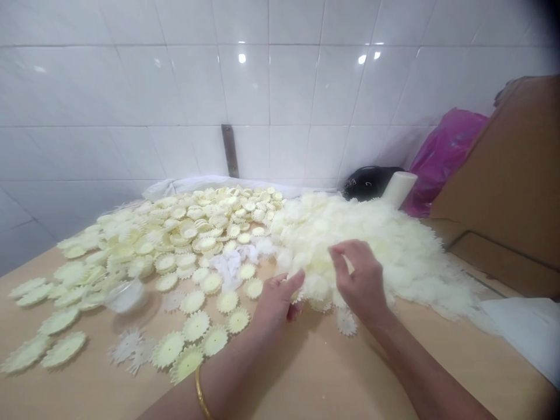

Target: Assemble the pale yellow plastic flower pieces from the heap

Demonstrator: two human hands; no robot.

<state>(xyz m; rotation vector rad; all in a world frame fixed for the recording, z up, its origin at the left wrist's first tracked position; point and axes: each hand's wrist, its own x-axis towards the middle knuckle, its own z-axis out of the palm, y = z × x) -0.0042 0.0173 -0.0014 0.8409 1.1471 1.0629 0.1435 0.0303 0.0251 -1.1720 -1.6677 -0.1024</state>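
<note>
A big heap of pale white toothed plastic discs (371, 245) lies on the wooden table (332, 379) right of centre. My left hand (277, 300) rests at the heap's near edge, fingers curled around a disc. My right hand (361, 280) is over the heap's front, thumb and fingers pinched on the discs. Left of them spreads a wide scatter of yellowish toothed discs (188, 233), some stacked, some lying flat.
A small clear round lid (126, 296) sits among the yellow discs. At the back right stand a cardboard box (507, 181), a pink plastic bag (441, 154), a black bag (370, 182) and a white roll (399, 188). White tiled wall behind.
</note>
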